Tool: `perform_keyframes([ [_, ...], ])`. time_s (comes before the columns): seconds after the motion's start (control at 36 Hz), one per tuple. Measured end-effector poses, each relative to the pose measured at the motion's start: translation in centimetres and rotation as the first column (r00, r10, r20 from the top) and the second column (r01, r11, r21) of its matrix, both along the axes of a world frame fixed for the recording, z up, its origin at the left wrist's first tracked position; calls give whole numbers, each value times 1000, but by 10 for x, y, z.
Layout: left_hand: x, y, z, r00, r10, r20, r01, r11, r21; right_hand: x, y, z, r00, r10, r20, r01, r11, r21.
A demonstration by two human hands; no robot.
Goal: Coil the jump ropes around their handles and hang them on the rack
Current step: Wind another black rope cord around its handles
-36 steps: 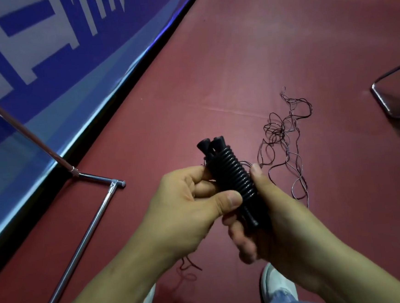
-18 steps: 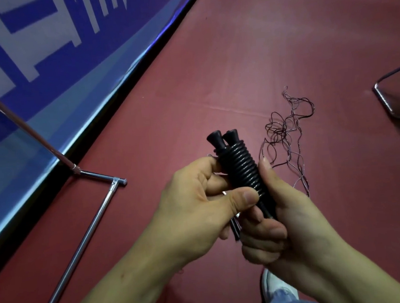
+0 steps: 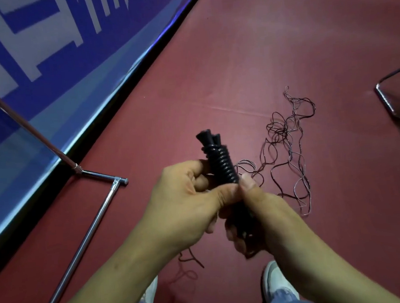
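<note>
Where left hand (image 3: 182,204) meets right hand (image 3: 262,214), rope (image 3: 221,161) clamped.

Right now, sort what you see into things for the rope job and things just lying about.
Job: coiled jump rope, gripped by left hand and right hand; tangled rope on the floor; metal rack frame.
Lying about: blue banner; bent metal tube, far right.

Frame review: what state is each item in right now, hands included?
Coiled jump rope: cord wound round paired handles, tilted, not yet hung.
Left hand: grips the coiled jump rope, thumb across it.
Right hand: grips the handles' lower end.
Loose rope: tangled on the floor, uncoiled.
Rack: base on the floor, nothing hanging in view.
</note>
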State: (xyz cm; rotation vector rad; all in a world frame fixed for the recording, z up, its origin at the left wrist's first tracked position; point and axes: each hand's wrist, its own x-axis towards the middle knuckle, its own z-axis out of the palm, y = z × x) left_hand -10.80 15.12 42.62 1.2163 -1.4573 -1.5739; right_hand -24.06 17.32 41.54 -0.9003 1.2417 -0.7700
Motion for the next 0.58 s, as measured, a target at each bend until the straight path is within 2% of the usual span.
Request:
perform_keyframes([
  [0.06,6,-2,-12,993,30,-113,-32,999,-11,4,-3,-12,997,-33,63,31,999,27],
  [0.08,9,-7,-15,986,99,-137,-102,995,-19,2,-4,-14,987,-45,156,34,997,73],
  [0.14,13,-10,-15,989,66,-130,-72,997,-41,0,0,-13,974,-31,225,-2,989,145],
  [0.28,16,-10,-13,975,2,-222,-1,1000,5,-4,0,-1,935,-59,350,-45,959,281],
  [0.36,18,-11,-16,964,-17,-265,19,1000,7,-10,0,2,833,-81,547,-169,904,393],
  [0.42,17,-11,-18,960,-20,-281,24,1000,11,-15,0,-3,692,-94,715,-307,859,410],
  [0.47,16,-11,-21,957,-24,-288,29,1000,13,-19,-1,-7,621,-108,776,-380,825,419],
  [0.53,16,-10,-23,961,15,-276,-11,1000,16,-18,-2,-7,679,-119,724,-352,813,464],
  [0.58,16,-10,-25,959,52,-278,-48,999,21,-11,-5,-1,825,-40,563,-270,848,455],
])
